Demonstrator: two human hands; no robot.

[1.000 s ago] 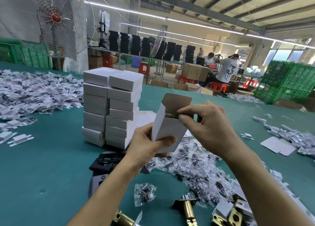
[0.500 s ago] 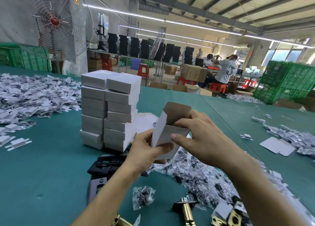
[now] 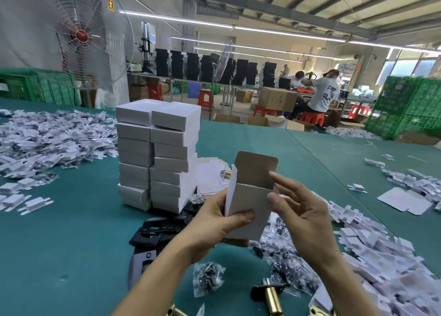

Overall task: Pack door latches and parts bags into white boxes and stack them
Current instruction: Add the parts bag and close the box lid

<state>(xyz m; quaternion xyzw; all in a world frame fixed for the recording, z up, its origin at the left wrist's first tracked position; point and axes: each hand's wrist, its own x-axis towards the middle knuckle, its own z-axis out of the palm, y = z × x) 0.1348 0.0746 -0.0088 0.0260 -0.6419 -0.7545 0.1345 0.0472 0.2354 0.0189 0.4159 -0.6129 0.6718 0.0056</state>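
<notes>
Teal table (image 3: pixel 71 256); left hand (image 3: pixel 214 222) grips cardboard box (image 3: pixel 253 201).

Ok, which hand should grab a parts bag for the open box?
Probably the right hand: its fingers are relaxed and empty, near the parts bags, while the left hand grips the white box.

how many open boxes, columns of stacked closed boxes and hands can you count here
open white box: 1
columns of closed white boxes: 2
hands: 2, left hand and right hand
total: 5
</notes>
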